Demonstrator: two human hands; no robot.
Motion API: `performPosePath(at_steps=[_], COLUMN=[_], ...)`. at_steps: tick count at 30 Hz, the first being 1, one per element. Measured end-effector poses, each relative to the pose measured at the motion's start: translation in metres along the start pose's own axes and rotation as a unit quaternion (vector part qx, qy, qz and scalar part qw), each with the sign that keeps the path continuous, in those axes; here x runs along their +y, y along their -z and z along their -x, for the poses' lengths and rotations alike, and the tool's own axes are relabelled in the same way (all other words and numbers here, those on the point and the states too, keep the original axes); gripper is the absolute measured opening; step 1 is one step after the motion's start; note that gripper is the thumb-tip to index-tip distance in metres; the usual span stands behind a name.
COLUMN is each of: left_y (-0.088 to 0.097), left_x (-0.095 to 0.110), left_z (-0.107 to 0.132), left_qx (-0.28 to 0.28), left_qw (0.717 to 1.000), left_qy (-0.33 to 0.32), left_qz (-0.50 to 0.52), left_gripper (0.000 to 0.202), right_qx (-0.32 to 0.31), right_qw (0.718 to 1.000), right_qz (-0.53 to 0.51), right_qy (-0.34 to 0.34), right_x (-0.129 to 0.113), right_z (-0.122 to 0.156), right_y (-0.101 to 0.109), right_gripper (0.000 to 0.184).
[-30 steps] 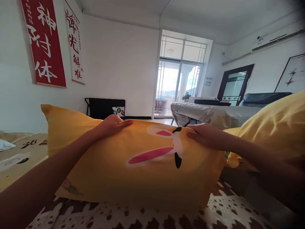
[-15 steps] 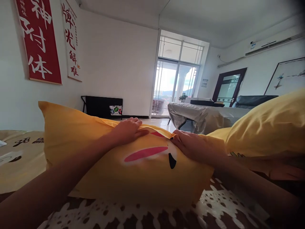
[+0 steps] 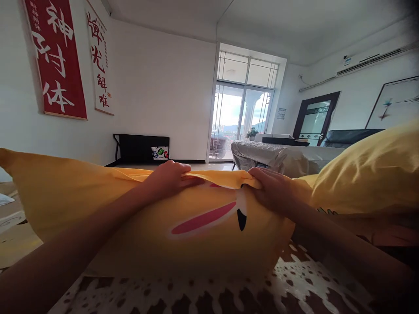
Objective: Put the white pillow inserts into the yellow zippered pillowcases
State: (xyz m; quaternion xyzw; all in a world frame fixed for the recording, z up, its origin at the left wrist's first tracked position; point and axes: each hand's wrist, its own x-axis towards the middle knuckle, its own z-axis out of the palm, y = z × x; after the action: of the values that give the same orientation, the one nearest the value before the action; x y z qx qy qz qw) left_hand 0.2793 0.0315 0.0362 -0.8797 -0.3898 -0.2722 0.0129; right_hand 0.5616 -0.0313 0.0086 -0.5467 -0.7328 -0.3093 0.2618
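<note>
A yellow pillow [image 3: 140, 235] with a printed pink shape and a black mark stretches across the view in front of me. My left hand [image 3: 172, 176] grips its upper edge near the middle, fingers bent over the far side. Farther right, my right hand [image 3: 271, 185] pinches the same edge, its thumb on the near face and its fingertips partly hidden in the fabric. Between the two hands the edge is pulled up into a fold. The pillow's lower side rests on a brown and white patterned cover [image 3: 301, 279].
Another plump yellow pillow [image 3: 373, 170] lies at the right. A beige printed cloth [image 3: 13, 244] shows at the left. Beyond are a plastic-covered table [image 3: 275, 155], a black panel-like piece of furniture [image 3: 135, 148] by the wall, and a glass sliding door [image 3: 242, 113].
The pillow's left corner has swung out leftward and lower, and the pillow looks more stretched out. Its upper edge is lifted between my hands; my right hand has risen slightly.
</note>
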Motion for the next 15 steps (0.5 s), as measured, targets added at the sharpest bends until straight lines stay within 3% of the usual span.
performPosePath(at_steps=[4, 7, 9, 12, 15], left_y=[-0.013, -0.023, -0.021, 0.0, 0.029], left_x=[-0.002, -0.006, -0.01, -0.02, -0.041], left_z=[-0.008, -0.015, -0.015, -0.006, 0.013], left_qx=[0.046, 0.033, 0.011, -0.044, -0.133], left_qw=[0.994, 0.992, 0.995, 0.998, 0.988], left_qy=[-0.001, -0.049, -0.062, -0.018, 0.075], left_qz=[-0.097, -0.108, -0.076, -0.047, -0.037], left_gripper=[0.059, 0.059, 0.058, 0.058, 0.059], right_qx=[-0.051, -0.124, -0.144, -0.094, -0.016], right_qw=[0.998, 0.99, 0.985, 0.991, 0.996], right_qz=[-0.021, -0.073, -0.09, -0.076, -0.08], right_qy=[0.015, 0.001, -0.028, -0.06, -0.045], right_x=[-0.032, -0.052, -0.049, -0.025, -0.002], right_z=[-0.009, -0.013, -0.013, -0.01, -0.007], right_y=[-0.002, -0.004, -0.007, -0.012, -0.017], right_gripper=[0.017, 0.019, 0.017, 0.019, 0.019])
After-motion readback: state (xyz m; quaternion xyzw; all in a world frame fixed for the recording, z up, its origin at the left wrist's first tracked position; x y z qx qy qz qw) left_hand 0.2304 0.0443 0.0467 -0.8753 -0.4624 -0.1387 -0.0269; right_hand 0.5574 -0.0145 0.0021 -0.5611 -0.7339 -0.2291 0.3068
